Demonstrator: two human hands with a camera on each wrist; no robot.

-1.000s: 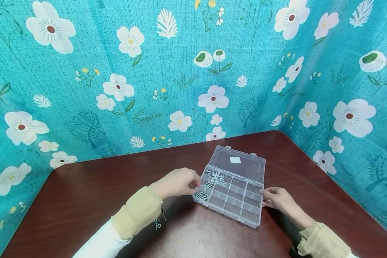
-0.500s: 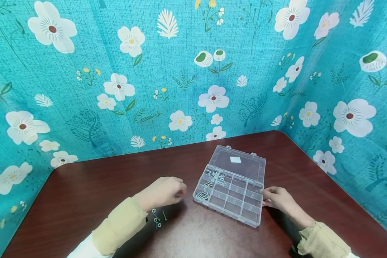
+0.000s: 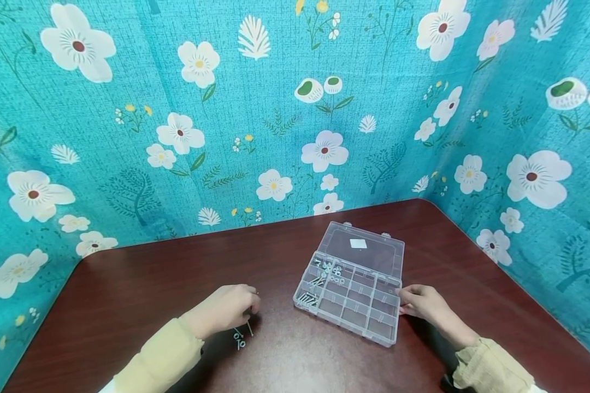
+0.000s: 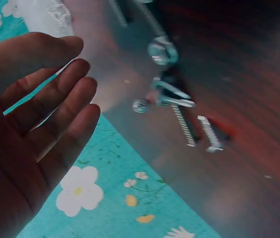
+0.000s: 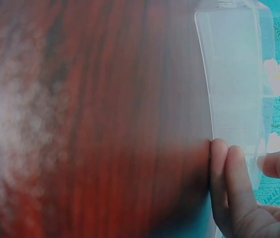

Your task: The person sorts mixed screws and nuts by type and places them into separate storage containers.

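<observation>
In the head view my left hand (image 3: 228,308) hovers over a small group of loose screws and nuts (image 3: 239,341) on the table. The left wrist view shows that hand (image 4: 35,104) with fingers loosely bent and nothing between them; a screw (image 4: 183,125) and other metal hardware lie beyond the fingertips, partly blurred. A clear compartment box (image 3: 356,315) stands with its lid (image 3: 369,254) folded back. Bolts (image 3: 307,298) and nuts (image 3: 337,280) fill some left compartments. At its right side my right hand (image 3: 425,305) grips the wall, thumb and fingers on either side.
The dark reddish-brown table (image 3: 177,278) carries everything. A turquoise flowered cloth (image 3: 275,136) hangs along its back and right edges. Something dark (image 3: 449,382) shows by the right sleeve, its kind unclear.
My left hand has drawn back from the box's left edge, moving left and down to the loose screws. The right hand and the box have stayed in place.
</observation>
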